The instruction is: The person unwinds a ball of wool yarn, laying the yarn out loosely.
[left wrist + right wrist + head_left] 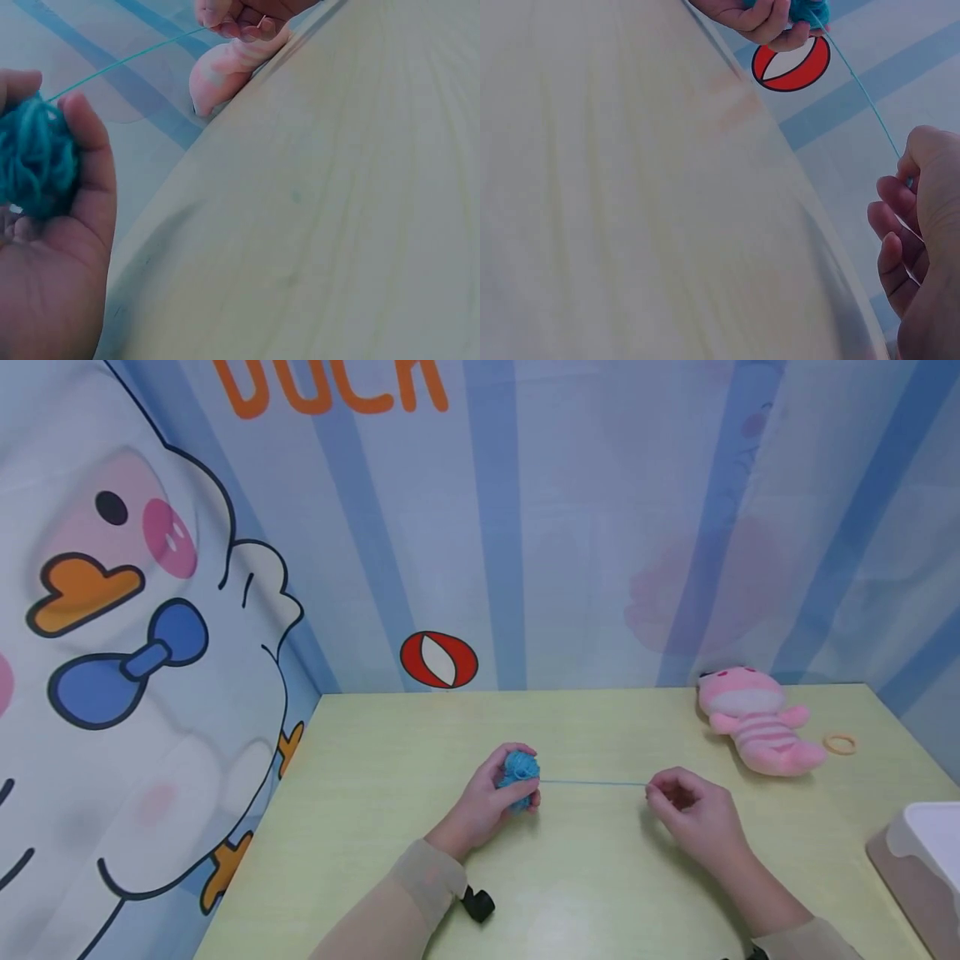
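My left hand (483, 797) grips a ball of blue yarn (521, 767), thumb and fingers curled round it. From the ball a single yarn strand (592, 782) runs straight and taut to my right hand (696, 814), which pinches its end between thumb and forefinger. Both hands are held above the table, a forearm's width or more apart. In the left wrist view the wound loops of the ball (37, 161) show between palm and fingers. The right wrist view shows the strand (866, 97) slanting down to the pinching fingertips, the other right fingers loosely bent.
A pink striped plush toy (757, 722) lies at the back right of the pale yellow table (390, 735). Beside it is a small orange ring (840, 743). A white-topped box (926, 852) stands at the right edge. A printed curtain (570, 527) hangs behind.
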A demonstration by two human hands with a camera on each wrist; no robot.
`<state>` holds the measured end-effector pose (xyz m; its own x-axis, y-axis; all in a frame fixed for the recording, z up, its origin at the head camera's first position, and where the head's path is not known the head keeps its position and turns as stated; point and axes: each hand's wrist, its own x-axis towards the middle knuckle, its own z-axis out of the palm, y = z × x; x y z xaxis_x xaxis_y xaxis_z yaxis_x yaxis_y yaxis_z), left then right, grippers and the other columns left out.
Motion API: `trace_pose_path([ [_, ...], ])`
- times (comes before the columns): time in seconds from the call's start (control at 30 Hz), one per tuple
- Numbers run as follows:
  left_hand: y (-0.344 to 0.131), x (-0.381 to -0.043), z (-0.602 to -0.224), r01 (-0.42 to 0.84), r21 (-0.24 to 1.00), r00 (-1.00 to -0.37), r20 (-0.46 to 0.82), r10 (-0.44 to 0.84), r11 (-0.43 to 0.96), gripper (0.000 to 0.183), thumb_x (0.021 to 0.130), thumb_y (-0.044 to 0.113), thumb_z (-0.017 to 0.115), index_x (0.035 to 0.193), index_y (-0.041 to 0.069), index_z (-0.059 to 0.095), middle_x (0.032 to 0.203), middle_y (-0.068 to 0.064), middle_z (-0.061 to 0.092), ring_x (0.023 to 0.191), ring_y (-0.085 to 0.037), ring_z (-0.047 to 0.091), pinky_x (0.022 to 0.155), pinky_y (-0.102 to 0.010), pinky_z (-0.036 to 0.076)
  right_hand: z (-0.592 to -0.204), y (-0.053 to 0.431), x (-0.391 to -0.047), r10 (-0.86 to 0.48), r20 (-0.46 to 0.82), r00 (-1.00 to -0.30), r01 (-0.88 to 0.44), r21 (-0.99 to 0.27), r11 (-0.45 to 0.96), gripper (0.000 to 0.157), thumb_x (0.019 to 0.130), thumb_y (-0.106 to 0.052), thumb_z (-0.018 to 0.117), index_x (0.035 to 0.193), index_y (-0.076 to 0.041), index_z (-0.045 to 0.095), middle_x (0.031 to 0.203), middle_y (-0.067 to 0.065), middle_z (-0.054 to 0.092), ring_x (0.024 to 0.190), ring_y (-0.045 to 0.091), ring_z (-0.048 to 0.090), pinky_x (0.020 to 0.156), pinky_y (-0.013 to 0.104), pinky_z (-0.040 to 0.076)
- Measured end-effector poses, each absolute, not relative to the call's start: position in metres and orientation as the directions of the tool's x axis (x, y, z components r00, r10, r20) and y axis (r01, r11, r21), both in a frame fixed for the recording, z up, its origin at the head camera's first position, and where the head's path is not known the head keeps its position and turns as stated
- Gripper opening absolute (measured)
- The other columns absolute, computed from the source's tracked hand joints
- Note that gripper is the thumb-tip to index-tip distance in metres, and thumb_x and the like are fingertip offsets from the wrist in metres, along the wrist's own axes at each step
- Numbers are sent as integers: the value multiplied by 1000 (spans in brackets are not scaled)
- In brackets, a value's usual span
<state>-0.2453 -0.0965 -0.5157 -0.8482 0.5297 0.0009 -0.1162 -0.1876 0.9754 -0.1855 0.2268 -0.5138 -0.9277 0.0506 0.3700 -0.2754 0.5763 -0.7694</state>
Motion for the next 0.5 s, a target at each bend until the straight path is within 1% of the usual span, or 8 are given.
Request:
trace_pose_path([
  [0.1, -96, -246, -517, -115, 977, -861, -7, 508, -182, 47, 111, 12, 64, 149, 1, 38, 123, -4, 69, 94, -19, 65, 85, -25, 60, -514, 229, -186, 54, 363, -930, -265, -767, 585, 4, 97, -7, 80, 101, -9, 79, 91, 3, 77, 76, -3, 59, 69, 10, 51],
  [0.17, -96, -247, -517, -124, 974, -869, -15, 494, -187, 45, 112, 13, 64, 148, 5, 40, 124, -3, 69, 98, -19, 65, 88, -25, 59, -513, 229, -186, 60, 364, -929, -262, -766, 587, 4, 97, -8, 80, 101, -8, 79, 91, 3, 77, 76, -2, 58, 69, 11, 50],
  [0.3, -97, -247, -516, -143, 969, -874, -27, 486, -203, 49, 112, 16, 64, 156, 10, 44, 120, -3, 63, 102, -17, 68, 93, -25, 61, -513, 232, -186, 77, 373, -925, -260, -767, 587, 4, 97, -6, 80, 100, -8, 79, 90, 4, 77, 75, -3, 58, 69, 10, 50],
  [0.37, -97, -246, -516, -140, 970, -872, -26, 489, -199, 50, 112, 17, 64, 157, 9, 46, 116, -4, 62, 99, -16, 71, 94, -26, 63, -513, 233, -186, 86, 381, -920, -264, -768, 583, 4, 96, -5, 80, 99, -8, 79, 89, 4, 77, 75, -3, 59, 69, 10, 50],
  [0.43, -97, -246, -515, -134, 972, -869, -23, 495, -191, 50, 112, 18, 65, 156, 5, 46, 113, -4, 63, 94, -17, 72, 92, -27, 64, -513, 235, -186, 95, 390, -916, -268, -770, 580, 5, 95, -4, 80, 98, -8, 79, 88, 4, 77, 74, -4, 60, 69, 9, 51],
  [0.5, -97, -245, -515, -133, 973, -867, -22, 497, -189, 46, 111, 18, 65, 151, 1, 48, 111, -3, 63, 92, -17, 70, 89, -27, 63, -515, 236, -186, 98, 397, -913, -272, -768, 579, 5, 95, -4, 80, 98, -8, 79, 87, 3, 77, 74, -4, 60, 69, 9, 50],
])
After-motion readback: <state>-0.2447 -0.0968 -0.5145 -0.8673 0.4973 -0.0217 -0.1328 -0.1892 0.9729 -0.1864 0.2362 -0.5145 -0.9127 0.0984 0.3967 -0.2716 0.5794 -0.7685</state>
